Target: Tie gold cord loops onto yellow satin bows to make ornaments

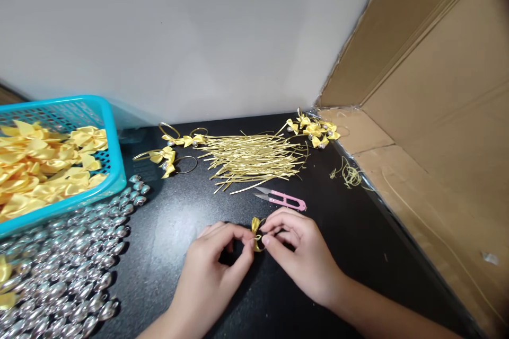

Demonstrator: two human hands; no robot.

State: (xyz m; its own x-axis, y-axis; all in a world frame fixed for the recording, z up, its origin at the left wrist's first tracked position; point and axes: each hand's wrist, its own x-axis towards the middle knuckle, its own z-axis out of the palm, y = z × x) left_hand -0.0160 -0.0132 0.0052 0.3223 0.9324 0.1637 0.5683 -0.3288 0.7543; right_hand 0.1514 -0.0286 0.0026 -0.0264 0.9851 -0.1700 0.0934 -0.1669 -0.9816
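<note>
Bench (pixel 155 246) spreads black before me, its far edge meeting the pale wall (pixel 222 37), its right edge slanting toward me along the cardboard (pixel 401 175). My widest bare stretch lies between my right grip (pixel 298 246) and that slant, with a tangle (pixel 351 175) farther back. To my left, a bare strip parts me from the beads (pixel 79 254); behind those, the blue basket (pixel 117 156) of bows (pixel 47 164) closes that side. Room is tight just past my right fingers, where pink snips (pixel 292 202) lie, blades pointing left; beyond them wires (pixel 254 159) lie mostly crosswise.

The bow in hand (pixel 255 225) is in front of me, between my two grips. Its long axis runs away from me: one lobe points toward the wall, the other back at me, with a cord loop (pixel 257 238) at the middle. My left grip (pixel 220 254) pinches it there, thumb against forefinger. My right is curled at its right side, thumb and forefinger by the cord; whether they clasp it I cannot tell.
</note>
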